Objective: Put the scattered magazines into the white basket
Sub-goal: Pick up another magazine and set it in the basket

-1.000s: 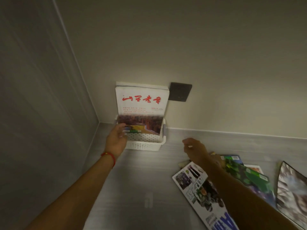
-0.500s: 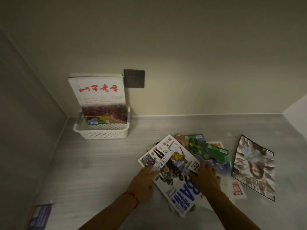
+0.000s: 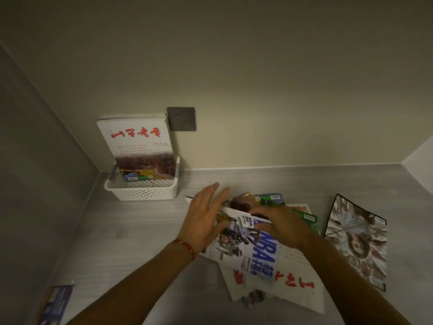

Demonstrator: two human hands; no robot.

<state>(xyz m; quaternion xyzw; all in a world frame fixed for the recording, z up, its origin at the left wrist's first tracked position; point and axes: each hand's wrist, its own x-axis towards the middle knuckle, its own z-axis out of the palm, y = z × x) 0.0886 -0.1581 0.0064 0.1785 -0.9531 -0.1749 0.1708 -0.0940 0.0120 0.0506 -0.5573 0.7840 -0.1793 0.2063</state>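
A white basket [image 3: 140, 187] stands in the back left corner with a white red-lettered magazine [image 3: 138, 141] upright in it. A loose pile of magazines lies in the middle of the grey counter. Its top one, a magazine with big blue letters [image 3: 257, 252], is tilted up off the pile. My left hand [image 3: 203, 219] holds its left edge, fingers straight and thumb on the cover. My right hand [image 3: 281, 226] grips its far edge. Under it lie a white magazine with red characters [image 3: 293, 277] and a green one [image 3: 309, 218].
A magazine with a portrait cover [image 3: 356, 240] lies apart at the right. A blue magazine [image 3: 55, 303] lies at the near left edge. A dark wall socket [image 3: 181, 118] sits just right of the basket. Walls close the counter on the left and back.
My left hand left the basket and came to the pile. Both hands moved onto the blue-lettered magazine, turned it and raised it off the pile.
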